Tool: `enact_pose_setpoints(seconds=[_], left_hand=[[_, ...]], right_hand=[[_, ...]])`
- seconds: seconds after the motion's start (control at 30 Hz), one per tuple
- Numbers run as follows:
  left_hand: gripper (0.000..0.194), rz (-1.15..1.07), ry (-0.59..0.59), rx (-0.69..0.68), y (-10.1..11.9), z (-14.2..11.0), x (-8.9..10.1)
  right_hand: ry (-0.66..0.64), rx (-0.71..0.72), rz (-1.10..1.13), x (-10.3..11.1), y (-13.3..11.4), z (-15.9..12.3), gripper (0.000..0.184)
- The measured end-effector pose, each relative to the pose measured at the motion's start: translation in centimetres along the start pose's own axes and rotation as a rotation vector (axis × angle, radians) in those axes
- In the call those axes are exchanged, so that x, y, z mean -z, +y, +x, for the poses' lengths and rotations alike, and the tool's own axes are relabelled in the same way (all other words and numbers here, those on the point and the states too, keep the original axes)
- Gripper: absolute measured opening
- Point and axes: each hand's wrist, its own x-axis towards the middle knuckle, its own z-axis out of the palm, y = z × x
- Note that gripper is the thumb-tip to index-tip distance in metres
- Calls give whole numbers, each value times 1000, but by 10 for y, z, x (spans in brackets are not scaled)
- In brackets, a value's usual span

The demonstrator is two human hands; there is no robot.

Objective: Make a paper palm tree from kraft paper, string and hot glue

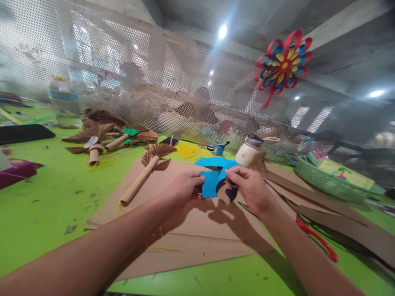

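My left hand (188, 185) pinches a small blue paper piece (210, 184) above the brown paper sheets. Between the thumb and fingers of my right hand (248, 183) is a curled dark paper piece (227, 192), dark purple with a tan side, hanging down. Just behind both hands lies a larger blue paper sheet (212, 162); whether it joins the held blue piece I cannot tell. Left of my hands, a rolled brown paper tube (140, 181) with pleated fan ends rests on the brown sheets (173, 242). Scissors with red handles (317, 238) lie by my right forearm.
Brown paper figures (95, 144) and a clear bottle (64, 102) stand at the back left, near a black phone (26, 133). Yellow shreds (189, 152), a white jar (247, 149) and a green basket (333, 181) are behind. A paper flower (284, 65) hangs above.
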Motion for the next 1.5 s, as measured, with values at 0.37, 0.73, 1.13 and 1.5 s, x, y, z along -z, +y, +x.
enact_pose_setpoints(seconds=[0.37, 0.73, 1.13, 1.5], left_hand=[[20, 32, -111, 36, 5, -7, -8], [20, 124, -198, 66, 9, -13, -10], [19, 142, -221, 53, 7, -11, -10], [15, 194, -95, 5, 10, -9, -9]], right_hand=[[35, 149, -189, -6, 11, -3, 20], [-47, 219, -164, -8, 19, 0, 16], [-72, 277, -204, -9, 17, -1, 17], [3, -9, 30, -10, 13, -2, 32]])
